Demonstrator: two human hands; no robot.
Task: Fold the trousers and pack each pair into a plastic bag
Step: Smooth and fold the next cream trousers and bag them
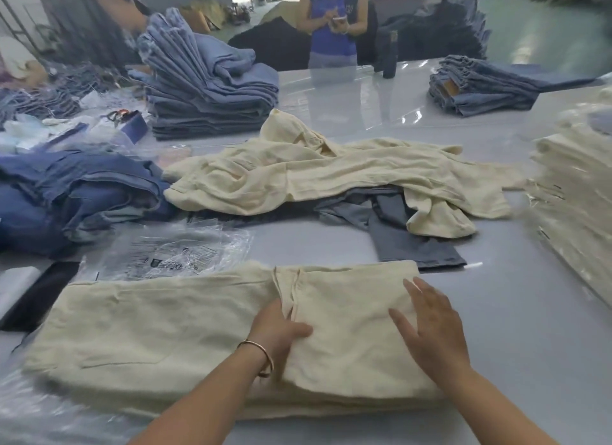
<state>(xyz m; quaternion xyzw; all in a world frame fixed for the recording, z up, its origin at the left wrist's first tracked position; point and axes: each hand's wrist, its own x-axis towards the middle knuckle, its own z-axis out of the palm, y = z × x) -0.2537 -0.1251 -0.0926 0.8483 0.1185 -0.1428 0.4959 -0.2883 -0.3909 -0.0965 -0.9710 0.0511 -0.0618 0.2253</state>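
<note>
Pinching cream trousers (172,328), left hand (276,328) grips; right hand (430,332) lies flat, grip released; bag (172,249) print unreadable.

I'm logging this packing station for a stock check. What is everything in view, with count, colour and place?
cream trousers being folded: one, cream, near edge of the table
loose cream trousers: one heap, cream, table centre
grey trousers: one, grey-blue, partly under the loose cream heap
plastic bag: one, clear with print, just beyond the folded pair
tall denim stack: one, light blue, far left
small denim stack: one, blue, far right
dark denim pile: one, dark blue, left
bagged cream stack: one, cream in clear plastic, right edge
bottle: one, dark, far side
standing person: one, blue top, behind the table
left hand: grips a fold
right hand: flat on the cloth
</note>
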